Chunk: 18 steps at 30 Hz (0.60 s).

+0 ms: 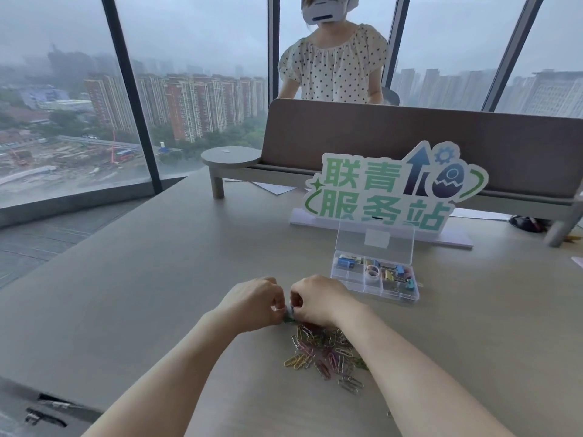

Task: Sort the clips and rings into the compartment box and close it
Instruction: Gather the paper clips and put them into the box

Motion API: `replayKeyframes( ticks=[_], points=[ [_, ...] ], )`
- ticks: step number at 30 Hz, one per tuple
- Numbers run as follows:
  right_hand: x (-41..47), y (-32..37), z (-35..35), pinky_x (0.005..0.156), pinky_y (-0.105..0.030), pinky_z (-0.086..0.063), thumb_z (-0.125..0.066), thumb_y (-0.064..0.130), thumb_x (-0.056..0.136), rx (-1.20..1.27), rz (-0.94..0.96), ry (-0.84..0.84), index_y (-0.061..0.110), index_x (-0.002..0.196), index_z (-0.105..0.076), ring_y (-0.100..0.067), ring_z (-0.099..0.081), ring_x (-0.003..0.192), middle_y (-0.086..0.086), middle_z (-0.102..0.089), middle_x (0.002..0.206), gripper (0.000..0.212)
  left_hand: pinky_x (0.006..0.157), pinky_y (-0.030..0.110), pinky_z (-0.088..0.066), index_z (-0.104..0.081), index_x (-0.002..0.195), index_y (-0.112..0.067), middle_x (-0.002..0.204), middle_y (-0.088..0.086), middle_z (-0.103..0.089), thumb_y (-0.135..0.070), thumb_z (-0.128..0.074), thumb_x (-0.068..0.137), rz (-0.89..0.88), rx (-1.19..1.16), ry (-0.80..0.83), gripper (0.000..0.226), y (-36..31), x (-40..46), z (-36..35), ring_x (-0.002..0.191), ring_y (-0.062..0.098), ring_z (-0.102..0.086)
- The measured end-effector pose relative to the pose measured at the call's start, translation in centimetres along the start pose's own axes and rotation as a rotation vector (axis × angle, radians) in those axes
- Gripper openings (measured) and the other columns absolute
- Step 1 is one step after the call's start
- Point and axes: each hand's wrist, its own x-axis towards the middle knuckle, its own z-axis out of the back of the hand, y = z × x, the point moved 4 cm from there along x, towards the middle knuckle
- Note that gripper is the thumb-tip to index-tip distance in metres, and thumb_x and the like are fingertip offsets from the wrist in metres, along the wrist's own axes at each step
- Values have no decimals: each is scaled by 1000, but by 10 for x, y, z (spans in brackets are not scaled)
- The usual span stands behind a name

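Nearest to me, a loose heap of coloured paper clips (325, 351) lies on the table (132, 288), between my two forearms. Just past the heap, my left hand (252, 302) and right hand (317, 299) meet, fingers curled inward, both pinching a small greenish item (288, 313) between them; I cannot tell what it is, as the fingers cover most of it. Farther off and to the right stands the clear compartment box (375, 275), its lid (375, 238) raised upright, with binder clips (399, 274), rings (373, 273) and a blue item (346, 262) in separate compartments. Behind the box is a sign (394, 190) with green characters, then a brown desk divider (410, 137), and beyond it a person in a dotted blouse (334, 64) before the windows (195, 74).
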Motion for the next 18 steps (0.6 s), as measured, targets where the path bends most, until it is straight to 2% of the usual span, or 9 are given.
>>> replayKeyframes(
  ticks=[4, 9, 14, 18],
  points=[
    [2, 3, -1, 73, -35, -52, -54, 35, 83, -36, -9, 3, 19, 91, -65, -24, -61, 87, -2, -67, 95, 21, 68, 29, -48, -69, 88, -26, 95, -7, -60, -35, -61, 77, 5, 7, 16, 16, -1, -1, 0, 83, 19, -61],
    [4, 6, -6, 68, -34, -47, -50, 33, 82, -91, -8, -27, 16, 87, -64, -29, -62, 85, -6, -66, 92, 22, 63, 28, -42, -68, 84, -21, 95, -3, -59, -28, -61, 74, -6, 50, 44, 14, -4, 0, 0, 82, 24, -61],
    [0, 6, -8, 70, -34, -46, -50, 35, 84, -83, -7, -67, 17, 88, -63, -29, -63, 87, -6, -68, 93, 23, 71, 35, -51, -68, 86, -16, 96, 0, -60, -28, -60, 76, -5, 64, 31, 18, -7, -1, 0, 84, 26, -62],
    [-2, 5, -9, 69, -33, -43, -50, 40, 85, -47, -7, -81, 19, 88, -62, -27, -63, 85, -4, -68, 92, 24, 70, 34, -50, -69, 87, -18, 96, 0, -60, -29, -58, 77, 5, 47, -8, 19, -3, -4, 1, 84, 26, -62]
  ],
)
